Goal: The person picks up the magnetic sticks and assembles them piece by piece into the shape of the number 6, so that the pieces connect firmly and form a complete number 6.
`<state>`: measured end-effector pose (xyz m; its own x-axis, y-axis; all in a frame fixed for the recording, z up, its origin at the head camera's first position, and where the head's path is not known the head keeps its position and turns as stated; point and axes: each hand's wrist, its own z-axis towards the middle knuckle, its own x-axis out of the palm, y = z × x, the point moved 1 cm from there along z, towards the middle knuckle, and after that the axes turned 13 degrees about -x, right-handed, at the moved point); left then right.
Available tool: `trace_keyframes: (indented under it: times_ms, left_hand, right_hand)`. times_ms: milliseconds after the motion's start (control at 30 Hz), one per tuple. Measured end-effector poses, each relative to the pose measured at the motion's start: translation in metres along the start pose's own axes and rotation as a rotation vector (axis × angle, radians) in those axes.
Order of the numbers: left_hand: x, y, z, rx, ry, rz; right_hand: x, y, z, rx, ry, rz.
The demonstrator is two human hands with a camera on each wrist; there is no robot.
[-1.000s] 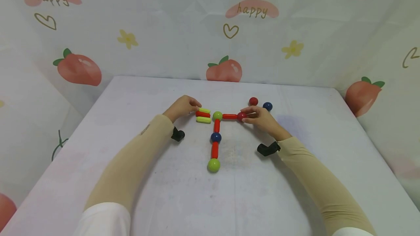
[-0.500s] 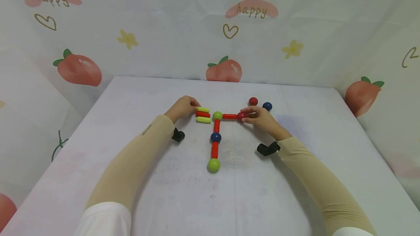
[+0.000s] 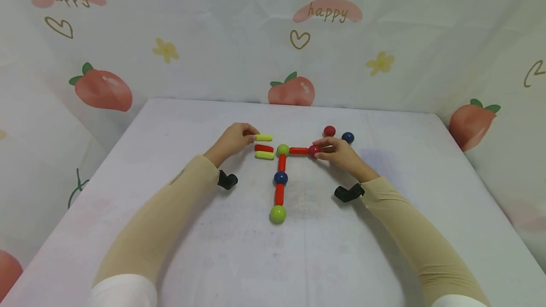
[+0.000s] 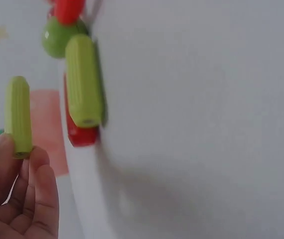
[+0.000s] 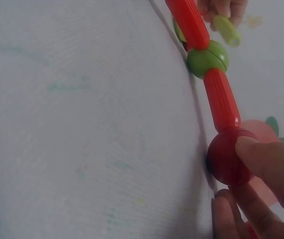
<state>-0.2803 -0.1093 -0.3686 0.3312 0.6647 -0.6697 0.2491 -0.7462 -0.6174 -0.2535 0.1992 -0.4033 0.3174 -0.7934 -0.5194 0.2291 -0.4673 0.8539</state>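
My left hand (image 3: 233, 140) pinches one end of a yellow-green rod (image 4: 18, 117) between thumb and fingers, lifted off the table. Below it lie a red rod (image 3: 263, 148) and another yellow-green rod (image 4: 83, 82), side by side. My right hand (image 3: 341, 154) holds a red ball (image 5: 230, 155) at the end of a joined shape. From that ball a red rod (image 5: 221, 99) runs to a green ball (image 3: 283, 150). A line of red rod, blue ball (image 3: 280, 178), red rod (image 3: 279, 195) and green ball (image 3: 278, 214) extends from there toward me.
Behind my right hand lie a loose red ball (image 3: 329, 130) and a loose blue ball (image 3: 348, 137). The white table (image 3: 239, 259) meets a printed cloth backdrop (image 3: 222, 32) at its far edge. Black wrist cameras sit under both forearms.
The far yellow-green rod has been lifted from beside the red rod by my left hand, which shifted slightly back and left. My right hand stays on the red ball.
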Motion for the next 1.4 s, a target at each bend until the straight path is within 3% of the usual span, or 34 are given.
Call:
trace_keyframes:
  times_ms: [300,633,1133,1400]
  left_hand:
    - [0.010,0.004,-0.039,0.076,0.079,-0.015]
    - [0.037,0.011,-0.074,0.148,0.173,-0.035]
    - [0.060,0.013,-0.106,0.169,0.262,-0.072]
    - [0.064,0.014,-0.117,0.195,0.271,-0.082]
  right_hand:
    - [-0.001,0.001,0.001,0.019,-0.003,0.014]
    - [-0.001,-0.002,0.000,0.008,-0.006,0.012]
    - [0.000,-0.002,0.001,0.016,-0.011,0.006]
    - [0.000,-0.002,0.000,0.017,-0.016,0.000]
